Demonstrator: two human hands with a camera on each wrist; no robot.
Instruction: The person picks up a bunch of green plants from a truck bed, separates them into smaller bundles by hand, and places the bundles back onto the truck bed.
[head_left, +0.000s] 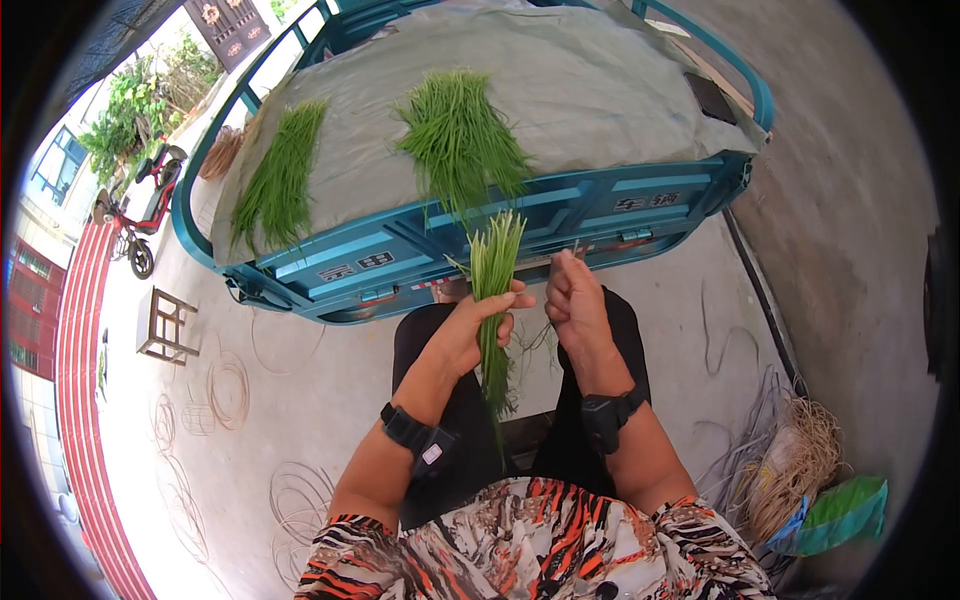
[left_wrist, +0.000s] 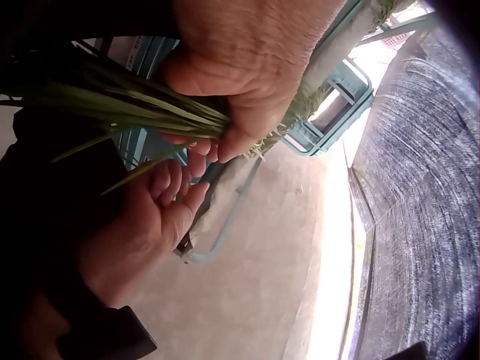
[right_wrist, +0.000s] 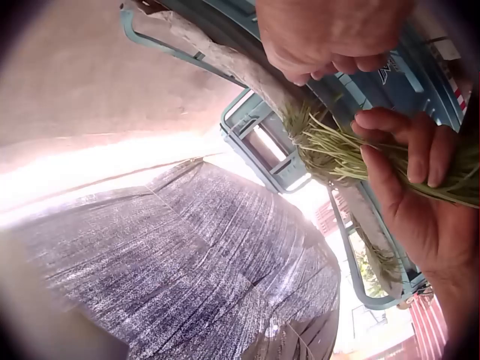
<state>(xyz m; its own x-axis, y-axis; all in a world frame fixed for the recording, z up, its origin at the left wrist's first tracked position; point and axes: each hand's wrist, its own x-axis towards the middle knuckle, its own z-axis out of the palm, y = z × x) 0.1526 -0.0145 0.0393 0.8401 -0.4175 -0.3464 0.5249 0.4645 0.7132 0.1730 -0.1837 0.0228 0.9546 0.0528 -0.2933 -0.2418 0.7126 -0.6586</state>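
Note:
My left hand (head_left: 478, 328) grips a bundle of green chives (head_left: 496, 260) upright between thumb and fingers, pale cut ends up and leaf tips hanging toward the lap. To its right, my right hand (head_left: 577, 305) is raised with curled fingers, its thumb and forefinger pinching a thin stalk (head_left: 576, 243) whose pale end pokes out above them. In the left wrist view the bundle (left_wrist: 161, 109) crosses under the left thumb, with the right hand (left_wrist: 146, 217) close below. The right wrist view shows the left hand (right_wrist: 420, 180) around the chives and the right hand (right_wrist: 330, 34) above.
Ahead stands a blue cargo tricycle bed (head_left: 440, 250) covered with a grey sheet (head_left: 590, 80). Two chive piles (head_left: 462, 130) (head_left: 285, 175) and a phone (head_left: 710, 97) lie on it. A wooden stool (head_left: 167, 325), wire coils (head_left: 228, 390) and a straw bundle (head_left: 795, 470) are on the ground.

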